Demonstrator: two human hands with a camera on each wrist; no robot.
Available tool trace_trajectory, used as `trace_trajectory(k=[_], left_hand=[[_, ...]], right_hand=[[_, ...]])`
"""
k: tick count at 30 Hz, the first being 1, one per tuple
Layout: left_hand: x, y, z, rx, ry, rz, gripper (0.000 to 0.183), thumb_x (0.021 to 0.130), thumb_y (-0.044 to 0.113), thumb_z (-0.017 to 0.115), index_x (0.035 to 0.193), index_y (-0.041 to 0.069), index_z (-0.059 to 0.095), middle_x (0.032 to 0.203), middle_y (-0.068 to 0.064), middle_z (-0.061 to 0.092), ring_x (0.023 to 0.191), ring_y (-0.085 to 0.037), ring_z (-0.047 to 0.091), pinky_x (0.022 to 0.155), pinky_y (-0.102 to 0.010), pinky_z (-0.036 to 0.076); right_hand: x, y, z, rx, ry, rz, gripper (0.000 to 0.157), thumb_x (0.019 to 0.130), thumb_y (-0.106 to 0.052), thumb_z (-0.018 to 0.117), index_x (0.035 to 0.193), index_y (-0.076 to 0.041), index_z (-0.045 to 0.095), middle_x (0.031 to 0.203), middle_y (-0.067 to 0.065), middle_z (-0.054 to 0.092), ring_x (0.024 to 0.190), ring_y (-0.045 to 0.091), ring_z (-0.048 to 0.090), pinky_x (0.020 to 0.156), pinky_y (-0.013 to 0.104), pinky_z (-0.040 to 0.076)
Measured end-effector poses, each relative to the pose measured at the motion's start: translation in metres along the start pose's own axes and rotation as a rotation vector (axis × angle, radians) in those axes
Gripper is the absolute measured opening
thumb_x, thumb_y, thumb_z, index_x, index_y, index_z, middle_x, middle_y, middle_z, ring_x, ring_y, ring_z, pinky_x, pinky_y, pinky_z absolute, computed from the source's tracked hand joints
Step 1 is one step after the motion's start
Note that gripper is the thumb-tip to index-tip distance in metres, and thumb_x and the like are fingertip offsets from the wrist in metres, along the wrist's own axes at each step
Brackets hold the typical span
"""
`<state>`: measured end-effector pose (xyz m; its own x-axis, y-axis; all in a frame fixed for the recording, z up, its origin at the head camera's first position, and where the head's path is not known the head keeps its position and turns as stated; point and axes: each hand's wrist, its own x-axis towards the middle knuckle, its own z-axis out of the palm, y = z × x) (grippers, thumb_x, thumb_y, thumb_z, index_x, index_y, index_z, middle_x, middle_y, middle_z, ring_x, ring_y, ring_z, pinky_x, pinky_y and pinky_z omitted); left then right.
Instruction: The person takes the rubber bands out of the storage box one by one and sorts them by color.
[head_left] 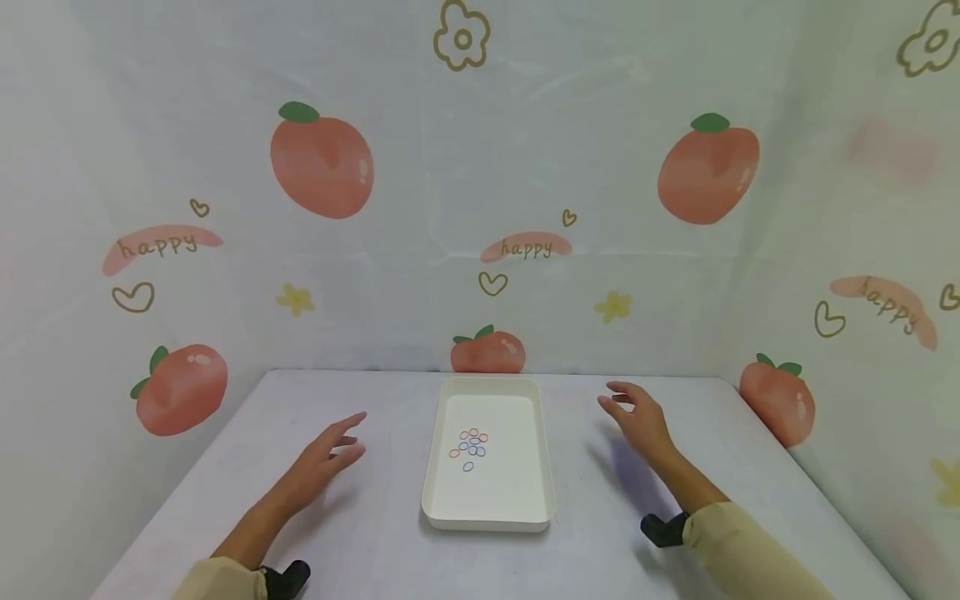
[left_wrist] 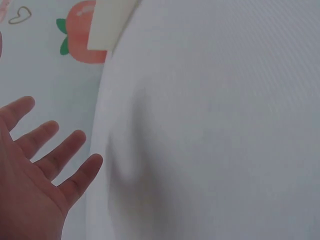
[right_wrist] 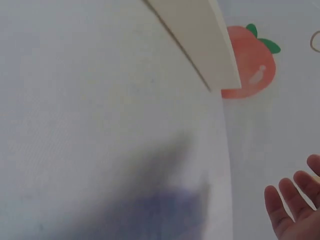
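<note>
A white rectangular tray [head_left: 517, 500] lies in the middle of the table. Inside it, left of centre, is a cluster of small red and blue rings [head_left: 472, 446]. My left hand [head_left: 318, 462] hovers over the table to the left of the tray, fingers spread and holding nothing; its palm and fingers also show in the left wrist view. On the other side, my right hand [head_left: 641, 421] is held in the air to the right of the tray's far half, its fingers loosely bent around nothing. Neither hand touches the tray.
The table [head_left: 375, 558] has a white cover. A pale curtain [head_left: 420, 183] printed with peaches, hearts and flowers stands behind it and along the sides. Black bands [head_left: 663, 530] sit on both wrists, beside beige sleeves.
</note>
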<state>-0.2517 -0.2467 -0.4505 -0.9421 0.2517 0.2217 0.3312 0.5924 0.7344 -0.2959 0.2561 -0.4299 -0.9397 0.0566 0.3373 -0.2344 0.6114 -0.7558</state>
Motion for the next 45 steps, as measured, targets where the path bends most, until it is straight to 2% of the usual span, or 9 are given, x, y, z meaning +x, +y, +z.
trace_trajectory(k=[5,13,18,22,29,39,45], left_hand=[[0.005,0.011,0.009,-0.095,0.003,0.012,0.052,0.099,0.028,0.055,0.147,0.015,0.040,0.145,-0.018,0.044,0.124,-0.037,0.049,0.093,-0.060,0.043],[0.011,0.023,0.031,-0.143,0.016,-0.006,0.052,0.098,0.033,0.057,0.146,0.018,0.042,0.144,-0.015,0.047,0.122,-0.035,0.052,0.093,-0.053,0.048],[0.015,0.031,0.047,-0.167,0.016,-0.054,0.053,0.097,0.030,0.060,0.146,0.019,0.043,0.142,-0.014,0.049,0.120,-0.031,0.054,0.089,-0.045,0.051],[0.021,0.040,0.059,-0.224,0.016,-0.091,0.054,0.096,0.027,0.062,0.145,0.017,0.044,0.138,-0.016,0.051,0.113,-0.028,0.058,0.083,-0.037,0.055],[0.028,0.049,0.073,-0.317,0.013,-0.141,0.056,0.095,0.023,0.064,0.146,0.012,0.043,0.134,-0.017,0.052,0.101,-0.023,0.063,0.073,-0.030,0.057],[0.033,0.057,0.086,-0.380,0.000,-0.187,0.057,0.094,0.018,0.065,0.145,0.006,0.043,0.130,-0.019,0.053,0.095,-0.025,0.063,0.072,-0.036,0.058],[0.034,0.053,0.089,-0.389,-0.026,-0.220,0.056,0.094,0.018,0.065,0.144,0.007,0.044,0.132,-0.019,0.052,0.098,-0.026,0.063,0.072,-0.037,0.058]], right_hand=[[0.003,-0.009,0.007,0.060,-0.012,0.034,0.045,0.095,-0.027,0.065,0.129,0.001,0.057,0.130,0.020,0.056,0.115,0.034,0.055,0.091,0.047,0.047],[0.007,-0.024,0.023,0.200,-0.052,0.132,0.043,0.095,-0.030,0.064,0.126,-0.001,0.058,0.125,0.017,0.058,0.109,0.030,0.057,0.084,0.034,0.053],[0.010,-0.031,0.035,0.265,-0.065,0.153,0.041,0.095,-0.028,0.065,0.124,0.000,0.059,0.121,0.016,0.059,0.106,0.028,0.058,0.080,0.032,0.054],[0.012,-0.034,0.041,0.300,-0.061,0.168,0.039,0.095,-0.024,0.065,0.123,0.002,0.059,0.116,0.017,0.062,0.102,0.029,0.060,0.077,0.029,0.055],[0.016,-0.043,0.052,0.304,-0.073,0.197,0.039,0.094,-0.024,0.065,0.123,0.003,0.059,0.111,0.016,0.064,0.097,0.029,0.062,0.075,0.029,0.056],[0.024,-0.062,0.068,0.329,-0.127,0.201,0.035,0.094,-0.021,0.065,0.120,0.002,0.061,0.107,0.015,0.062,0.097,0.031,0.063,0.076,0.032,0.056],[0.026,-0.072,0.078,0.337,-0.177,0.198,0.030,0.094,-0.018,0.065,0.116,0.002,0.063,0.102,0.013,0.063,0.097,0.036,0.063,0.075,0.033,0.056]])
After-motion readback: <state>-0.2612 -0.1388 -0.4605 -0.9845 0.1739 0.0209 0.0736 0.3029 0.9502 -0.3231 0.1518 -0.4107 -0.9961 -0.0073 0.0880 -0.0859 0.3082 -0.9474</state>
